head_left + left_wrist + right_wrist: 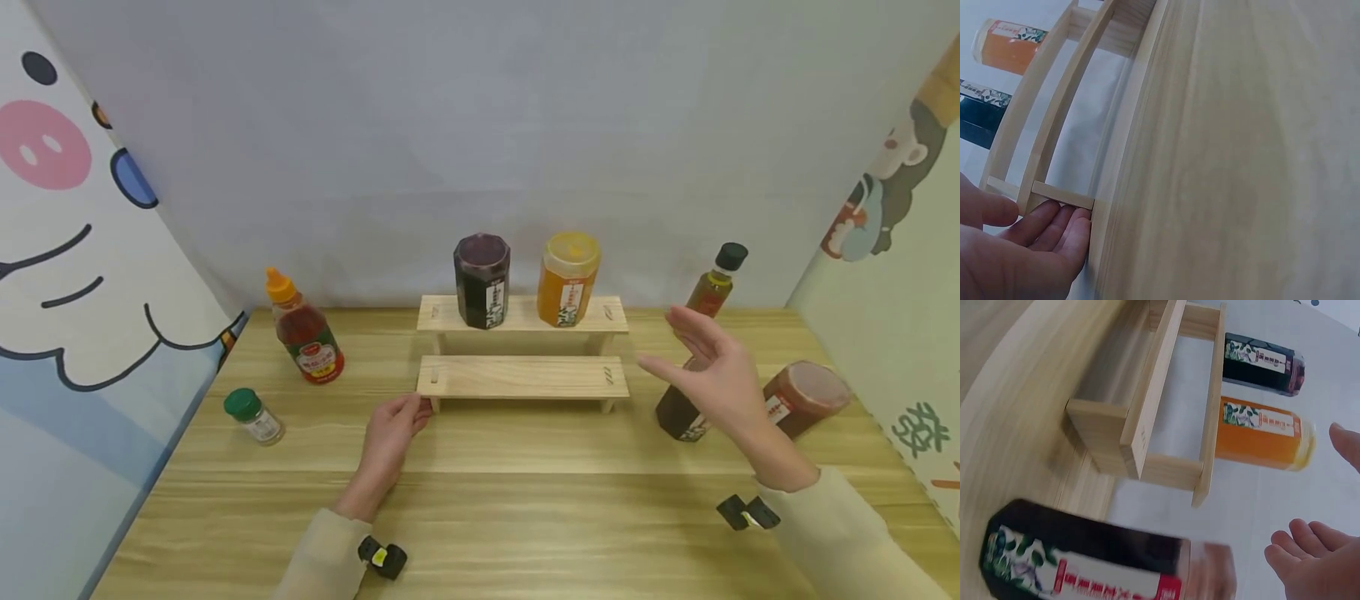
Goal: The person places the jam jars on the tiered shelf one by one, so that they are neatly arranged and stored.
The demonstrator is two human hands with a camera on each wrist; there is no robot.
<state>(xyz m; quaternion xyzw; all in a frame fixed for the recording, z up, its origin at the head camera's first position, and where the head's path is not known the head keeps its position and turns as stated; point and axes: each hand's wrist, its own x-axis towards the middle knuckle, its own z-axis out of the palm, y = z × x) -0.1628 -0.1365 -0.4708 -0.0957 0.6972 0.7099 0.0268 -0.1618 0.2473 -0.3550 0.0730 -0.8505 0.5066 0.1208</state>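
Note:
A two-step wooden rack stands mid-table. On its upper step sit a dark jar and an orange jar. My left hand rests on the table, its fingers touching the left end of the rack's lower step. My right hand hovers open in the air to the right of the rack, holding nothing. Just behind it stands a dark brown bottle. In the right wrist view that bottle lies near the rack's right leg, with the orange jar beyond.
A red sauce bottle with an orange cap and a small green-capped shaker stand at the left. An oil bottle with a black cap stands back right, and a reddish jar lies tilted at the right. Printed panels wall both sides.

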